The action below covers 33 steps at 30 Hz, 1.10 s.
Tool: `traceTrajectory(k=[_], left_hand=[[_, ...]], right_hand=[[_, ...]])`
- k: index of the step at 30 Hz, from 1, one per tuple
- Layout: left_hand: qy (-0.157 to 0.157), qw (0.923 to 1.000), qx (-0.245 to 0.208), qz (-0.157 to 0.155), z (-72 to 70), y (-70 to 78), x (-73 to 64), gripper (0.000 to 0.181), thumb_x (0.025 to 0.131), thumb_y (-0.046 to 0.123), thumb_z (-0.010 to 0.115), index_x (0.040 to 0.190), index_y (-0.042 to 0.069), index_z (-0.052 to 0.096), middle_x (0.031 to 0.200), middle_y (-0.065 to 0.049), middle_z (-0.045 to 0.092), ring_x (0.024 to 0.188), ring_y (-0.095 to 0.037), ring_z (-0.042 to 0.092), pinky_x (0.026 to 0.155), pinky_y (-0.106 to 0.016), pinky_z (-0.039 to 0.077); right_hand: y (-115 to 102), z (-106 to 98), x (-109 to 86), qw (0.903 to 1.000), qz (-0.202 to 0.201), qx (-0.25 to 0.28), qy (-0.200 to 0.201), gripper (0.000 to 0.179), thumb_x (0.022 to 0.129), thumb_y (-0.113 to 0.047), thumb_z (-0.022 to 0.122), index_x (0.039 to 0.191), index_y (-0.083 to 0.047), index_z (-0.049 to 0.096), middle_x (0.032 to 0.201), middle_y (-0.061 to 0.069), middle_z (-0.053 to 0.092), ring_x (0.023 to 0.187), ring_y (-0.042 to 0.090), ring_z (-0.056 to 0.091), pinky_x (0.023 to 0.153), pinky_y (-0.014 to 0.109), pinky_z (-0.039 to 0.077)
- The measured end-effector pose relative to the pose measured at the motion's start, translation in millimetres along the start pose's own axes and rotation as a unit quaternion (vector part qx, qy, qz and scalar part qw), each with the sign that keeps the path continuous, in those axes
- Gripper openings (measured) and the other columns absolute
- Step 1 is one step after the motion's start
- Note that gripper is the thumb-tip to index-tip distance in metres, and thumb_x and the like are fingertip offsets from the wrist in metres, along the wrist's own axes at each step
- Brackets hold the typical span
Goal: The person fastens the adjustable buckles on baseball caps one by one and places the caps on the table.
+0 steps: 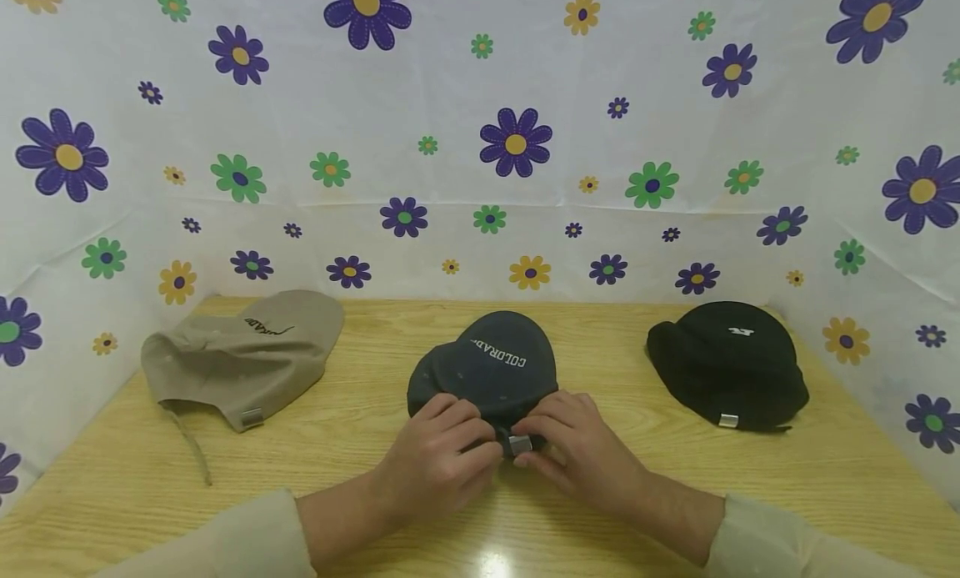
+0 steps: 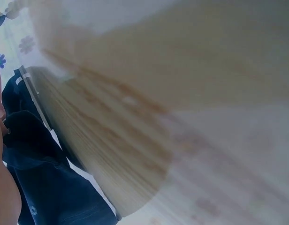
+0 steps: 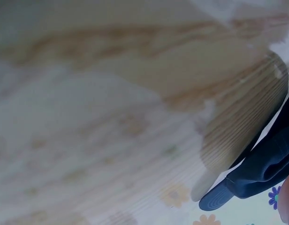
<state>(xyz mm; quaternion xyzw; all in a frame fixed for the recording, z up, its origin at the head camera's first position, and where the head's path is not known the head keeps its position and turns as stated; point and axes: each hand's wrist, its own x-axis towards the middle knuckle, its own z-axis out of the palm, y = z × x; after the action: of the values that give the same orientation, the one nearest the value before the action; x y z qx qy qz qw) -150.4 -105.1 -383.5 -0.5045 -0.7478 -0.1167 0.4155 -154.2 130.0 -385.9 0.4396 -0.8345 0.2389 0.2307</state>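
Observation:
A dark navy cap [image 1: 504, 363] with white "COLORADO" lettering lies mid-table in the head view. At its near edge, my left hand [image 1: 442, 453] pinches the back strap with curled fingers. The right hand [image 1: 577, 446] grips the strap's silver buckle [image 1: 521, 444] between fingers and thumb. The fingertips of both hands nearly meet there, hiding part of the strap. In the left wrist view, the navy cap [image 2: 39, 164] shows at the lower left beside part of the hand. The right wrist view has the cap [image 3: 257, 171] at its right edge.
A beige cap [image 1: 247, 361] with a loose strap sits on the left of the wooden table [image 1: 360, 344]. To the right is a black cap [image 1: 723, 365] with a silver buckle. A white flowered cloth [image 1: 450, 86] surrounds the back and sides.

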Motion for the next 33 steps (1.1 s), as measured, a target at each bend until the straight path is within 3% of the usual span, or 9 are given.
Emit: traceTrajectory(k=[7,15,23,33], left_hand=[[-0.007,0.9999,0.006,-0.006,0.2,1.1,0.5,0.02,0.095,0.018,0.057,0.083,0.017,0.072,0.081,0.004,0.067,0.079,-0.015,0.059,0.078,-0.031,0.047],[-0.034,0.9991,0.02,-0.018,-0.4,2.4,-0.1,0.002,0.085,0.02,0.072,0.084,0.018,0.071,0.083,0.005,0.068,0.081,-0.015,0.059,0.08,-0.032,0.046],[-0.028,0.9983,0.044,-0.025,-0.8,2.4,0.4,0.02,0.092,0.022,0.052,0.078,0.018,0.067,0.077,0.005,0.065,0.078,-0.016,0.057,0.078,-0.035,0.043],[-0.031,0.9982,0.044,-0.027,-1.1,2.2,0.2,0.023,0.092,0.02,0.05,0.076,0.017,0.066,0.076,0.005,0.064,0.077,-0.017,0.056,0.078,-0.035,0.042]], right_hand=[[0.1,0.9,0.2,0.9984,-0.031,-0.036,0.03,0.029,0.079,-0.03,0.083,0.102,-0.017,0.072,0.1,-0.008,0.065,0.098,0.012,0.057,0.085,0.036,0.041],[-0.4,0.2,-0.3,0.9986,-0.005,-0.052,0.01,0.027,0.081,-0.033,0.081,0.101,-0.017,0.072,0.101,-0.007,0.065,0.102,0.012,0.057,0.091,0.036,0.041],[-0.2,0.7,0.1,0.9977,-0.011,-0.066,0.012,0.027,0.08,-0.034,0.082,0.099,-0.017,0.073,0.101,-0.006,0.065,0.105,0.015,0.055,0.094,0.039,0.041],[0.0,2.0,0.5,0.9912,-0.03,-0.126,0.027,0.028,0.079,-0.038,0.082,0.096,-0.018,0.073,0.099,-0.004,0.064,0.103,0.019,0.054,0.091,0.042,0.042]])
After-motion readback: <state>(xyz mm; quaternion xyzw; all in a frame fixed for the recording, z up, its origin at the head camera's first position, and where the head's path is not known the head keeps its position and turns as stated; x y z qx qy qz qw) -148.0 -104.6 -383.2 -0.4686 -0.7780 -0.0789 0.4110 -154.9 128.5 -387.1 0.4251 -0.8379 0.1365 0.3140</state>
